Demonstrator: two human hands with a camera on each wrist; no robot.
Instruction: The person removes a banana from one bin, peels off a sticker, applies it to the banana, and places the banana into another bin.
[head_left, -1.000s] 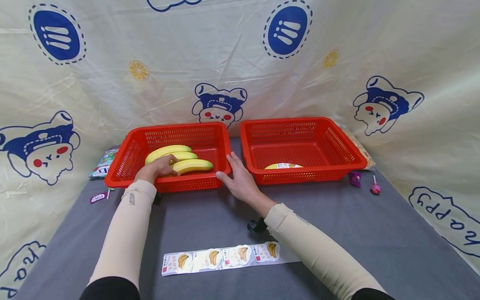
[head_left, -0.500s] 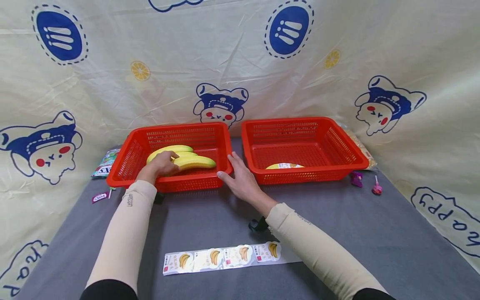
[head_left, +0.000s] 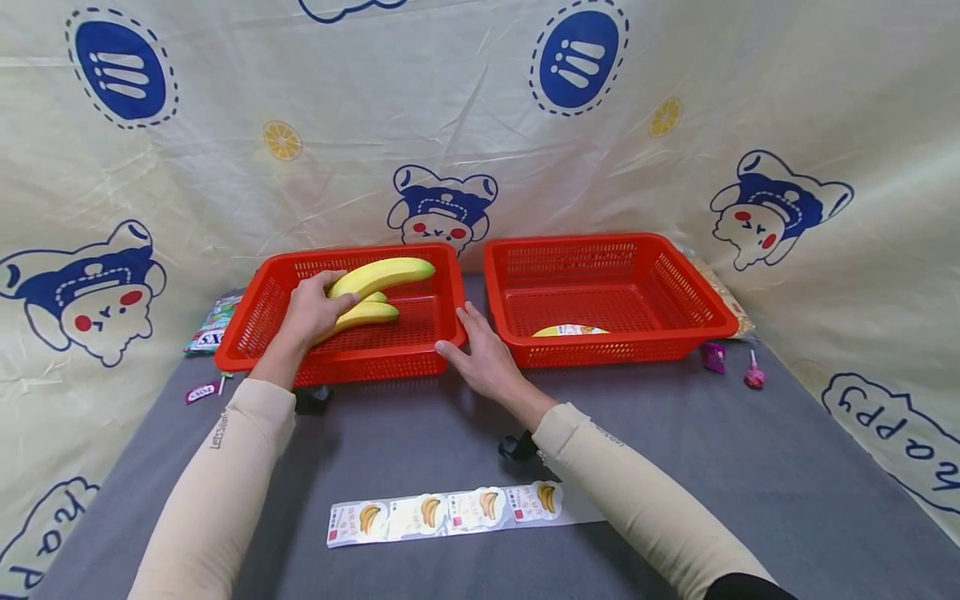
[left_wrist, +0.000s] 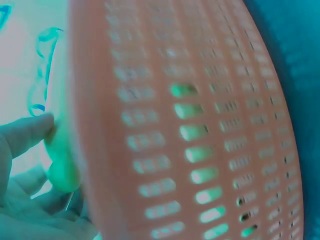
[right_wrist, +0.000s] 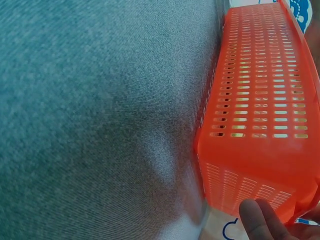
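My left hand [head_left: 311, 310] holds a yellow banana [head_left: 386, 273] between thumb and fingers, raised over the left red basket [head_left: 375, 364]. The banana's green-tinged tip points right. Beneath it, other bananas [head_left: 367, 314] lie in that basket, partly hidden by the hand. In the left wrist view, the fingers [left_wrist: 27, 132] are on the held banana [left_wrist: 64, 172] beyond the basket's slotted wall. My right hand [head_left: 486, 354] is at the same basket's right end, thumb over the front corner. In the right wrist view, its straight fingers [right_wrist: 255, 217] lie along the end wall.
The right red basket [head_left: 600, 354] contains a banana with a label [head_left: 570, 331]. A strip of banana-picture stickers [head_left: 442, 515] lies at the front. Small candies [head_left: 202, 392], a purple wrapped sweet [head_left: 713, 357], a lollipop [head_left: 753, 377] and snack bags [head_left: 213, 325] surround the baskets.
My left hand has lifted the banana from the front of the pile, moving it up and back over the left basket. The right hand stays at the basket's end.
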